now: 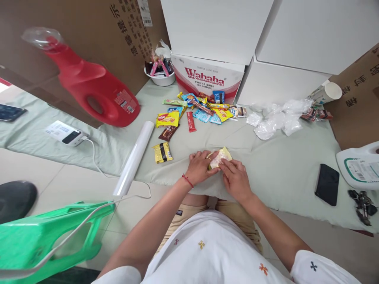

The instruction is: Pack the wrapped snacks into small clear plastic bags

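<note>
At the table's front edge lies a small yellow snack packet with a pale, shiny face that looks covered in clear film. My left hand holds it from the left, thumb at the near side and fingers across the top. From the right, the bent fingers of my right hand press on its near right part. Beyond both hands is a loose pile of snack packets. A yellow packet with a black band rests to the left, near a brown cocoa packet and a red stick packet.
A white film roll and red jug stand left. Clear plastic-wrapped bundles and a paper cup are at back right. A phone, keys and white jug lie right. Behind is a Wahaha carton.
</note>
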Available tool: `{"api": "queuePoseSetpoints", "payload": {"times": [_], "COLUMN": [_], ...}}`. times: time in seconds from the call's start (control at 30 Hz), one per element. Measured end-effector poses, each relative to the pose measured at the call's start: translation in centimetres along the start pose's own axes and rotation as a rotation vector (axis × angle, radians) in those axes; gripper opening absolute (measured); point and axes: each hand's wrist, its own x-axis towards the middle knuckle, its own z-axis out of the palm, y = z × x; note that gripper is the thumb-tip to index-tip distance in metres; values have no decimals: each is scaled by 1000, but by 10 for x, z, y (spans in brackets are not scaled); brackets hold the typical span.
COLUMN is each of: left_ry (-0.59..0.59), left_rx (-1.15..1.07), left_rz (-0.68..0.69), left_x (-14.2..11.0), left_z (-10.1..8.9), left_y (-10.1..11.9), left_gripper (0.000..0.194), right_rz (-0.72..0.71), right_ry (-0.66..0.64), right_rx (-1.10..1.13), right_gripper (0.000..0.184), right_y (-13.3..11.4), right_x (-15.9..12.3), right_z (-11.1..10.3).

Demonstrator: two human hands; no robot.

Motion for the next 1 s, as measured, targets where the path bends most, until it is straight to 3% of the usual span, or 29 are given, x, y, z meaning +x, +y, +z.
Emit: {"api": "queuePoseSetpoints", "payload": {"times": [0.1,0.23,0.4,0.53,0.7,0.83,0.93,1.0], "left_ry": [-26,-85,-149,-123,-120,-260,-418,-473], "left_rx": [-5,3,4,58,137,73,-85,-355], "left_rz": [-12,-50,-60,-103,-132,-187,-143,-41], "left_x": [3,8,13,15,17,20,19,14], "left_z": [-4,-11,-15,-14,-18,-31,-46,-53], "left_y": [2,4,7,15,35,48,42,35], "left_gripper": [74,77,95,83,68,72,69,65], "right_rz": [-95,-244,-223,-173,-188,-274,-297,-207], "right_ry": [16,-125,-156,-134,-66,-3,30,27], "right_rx": [-7,-123,-255,-251,-179,-139,23,236], "right_gripper": [58,72,78,80,68,56,46,40], "right_y": [4,15,27,24,20,25,28,26], "right_x": [13,14,-14,-30,-22,-6,-7,-17], "right_z": [-1,5,6,4,-2,-8,-17,-25]}}
